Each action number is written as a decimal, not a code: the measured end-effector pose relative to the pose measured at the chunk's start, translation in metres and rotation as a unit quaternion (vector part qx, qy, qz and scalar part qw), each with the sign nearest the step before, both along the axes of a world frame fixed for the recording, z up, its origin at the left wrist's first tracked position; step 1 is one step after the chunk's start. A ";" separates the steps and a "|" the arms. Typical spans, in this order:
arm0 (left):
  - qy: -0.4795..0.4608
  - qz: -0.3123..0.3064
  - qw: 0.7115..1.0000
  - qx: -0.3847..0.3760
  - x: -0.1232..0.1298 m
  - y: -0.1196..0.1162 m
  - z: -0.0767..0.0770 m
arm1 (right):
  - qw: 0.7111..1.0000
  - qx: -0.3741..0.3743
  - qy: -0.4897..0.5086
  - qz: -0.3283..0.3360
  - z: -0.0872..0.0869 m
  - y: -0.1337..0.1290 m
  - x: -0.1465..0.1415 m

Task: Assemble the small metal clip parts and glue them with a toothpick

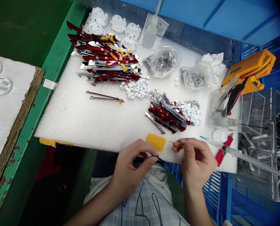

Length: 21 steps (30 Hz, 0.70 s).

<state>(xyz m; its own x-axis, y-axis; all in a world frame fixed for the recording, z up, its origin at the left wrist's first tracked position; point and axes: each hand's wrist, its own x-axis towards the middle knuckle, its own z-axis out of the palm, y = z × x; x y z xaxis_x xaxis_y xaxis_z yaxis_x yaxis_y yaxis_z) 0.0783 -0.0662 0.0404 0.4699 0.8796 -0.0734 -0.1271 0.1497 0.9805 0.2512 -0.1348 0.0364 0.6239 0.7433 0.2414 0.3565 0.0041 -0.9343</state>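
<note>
Near the front edge of the white foam board, my left hand [134, 163] pinches a slim dark curved piece [160, 159] between thumb and forefinger; the fingers cover much of it. My right hand [197, 163] is closed on a thin wooden toothpick [177, 142], its tip pointing left above the board. Between the hands lies a patch of yellow tape [156, 142]. Just beyond it is a small heap of red and silver blade-like parts [168, 114], with one silver strip [155, 123] at its side.
A larger pile of red and silver parts [107, 59] sits at the back left, near white round pieces [98, 15]. Bags of small metal bits [164, 62], a syringe [248, 158], a red-handled tool [224, 150] and an orange holder [250, 70] stand rightward.
</note>
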 end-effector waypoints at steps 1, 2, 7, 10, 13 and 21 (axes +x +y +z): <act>0.001 0.001 1.000 0.000 0.000 0.000 0.000 | 0.999 -0.016 -0.011 0.031 0.000 0.000 -0.001; 0.001 0.002 1.000 0.000 0.000 0.000 0.000 | 0.998 -0.030 -0.027 0.056 0.000 0.000 -0.001; 0.000 0.006 1.000 0.010 0.000 -0.001 -0.002 | 0.990 -0.070 -0.070 0.100 0.002 0.002 -0.001; -0.003 0.006 1.000 0.011 0.000 0.000 -0.002 | 0.988 -0.068 -0.089 0.105 0.003 0.005 -0.001; -0.005 0.008 1.000 0.016 0.000 0.000 -0.001 | 0.985 -0.062 -0.122 0.102 0.003 0.006 0.000; 0.012 0.009 1.000 0.007 0.002 0.000 -0.001 | 0.997 -0.042 -0.018 0.069 0.004 0.004 0.000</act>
